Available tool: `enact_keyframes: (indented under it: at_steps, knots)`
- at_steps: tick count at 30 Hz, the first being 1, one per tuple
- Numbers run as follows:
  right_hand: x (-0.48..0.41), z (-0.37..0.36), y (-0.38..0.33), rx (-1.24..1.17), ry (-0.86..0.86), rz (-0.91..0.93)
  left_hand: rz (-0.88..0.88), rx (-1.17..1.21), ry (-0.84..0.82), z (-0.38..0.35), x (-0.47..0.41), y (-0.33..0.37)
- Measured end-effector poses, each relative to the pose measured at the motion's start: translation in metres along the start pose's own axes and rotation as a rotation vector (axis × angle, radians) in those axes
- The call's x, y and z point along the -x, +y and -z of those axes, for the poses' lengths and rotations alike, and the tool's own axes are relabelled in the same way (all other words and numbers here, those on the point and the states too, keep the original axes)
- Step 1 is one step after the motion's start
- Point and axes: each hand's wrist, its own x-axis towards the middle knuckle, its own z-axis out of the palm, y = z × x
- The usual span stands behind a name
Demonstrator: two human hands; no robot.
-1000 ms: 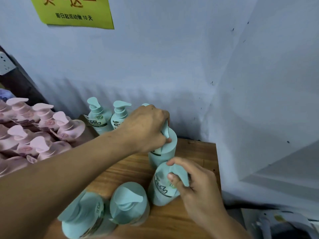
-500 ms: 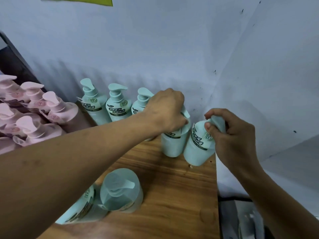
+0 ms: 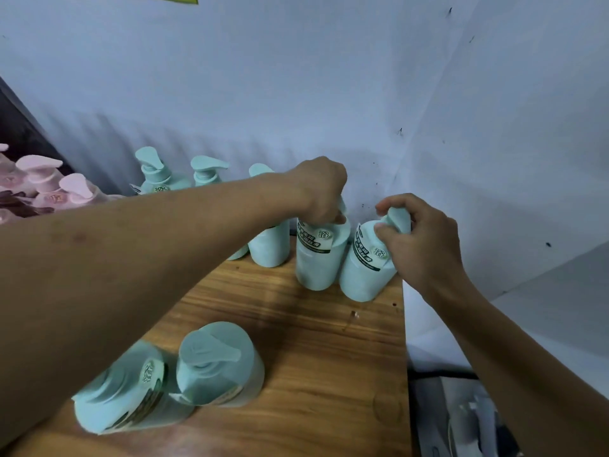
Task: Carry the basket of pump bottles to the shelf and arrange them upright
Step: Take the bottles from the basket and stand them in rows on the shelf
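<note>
Mint-green pump bottles [image 3: 316, 258] upright on wooden shelf [image 3: 296, 341]: back row, two nearer.

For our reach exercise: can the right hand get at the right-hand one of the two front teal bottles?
Probably yes: the right hand need only release the corner bottle; only bare shelf lies between it and the front bottle.

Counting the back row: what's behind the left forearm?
Three teal pump bottles stand against the wall; their pump heads show above the left forearm. Most of their bodies and labels are covered.
</note>
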Motion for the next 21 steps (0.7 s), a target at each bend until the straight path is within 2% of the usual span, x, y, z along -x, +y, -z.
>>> enact_keyframes:
  at_steps: [6,11,21]
  knots:
    - [-0.005,0.002,0.0,0.206,-0.031,-0.048,0.008,-0.024,-0.007,0.015,-0.004,-0.01]
    - [-0.004,-0.001,0.003,0.139,-0.029,-0.045,0.042,-0.068,0.091,0.016,-0.005,-0.023]
    - [-0.004,-0.005,0.005,0.057,-0.041,-0.044,-0.031,-0.188,0.019,0.009,-0.007,-0.022]
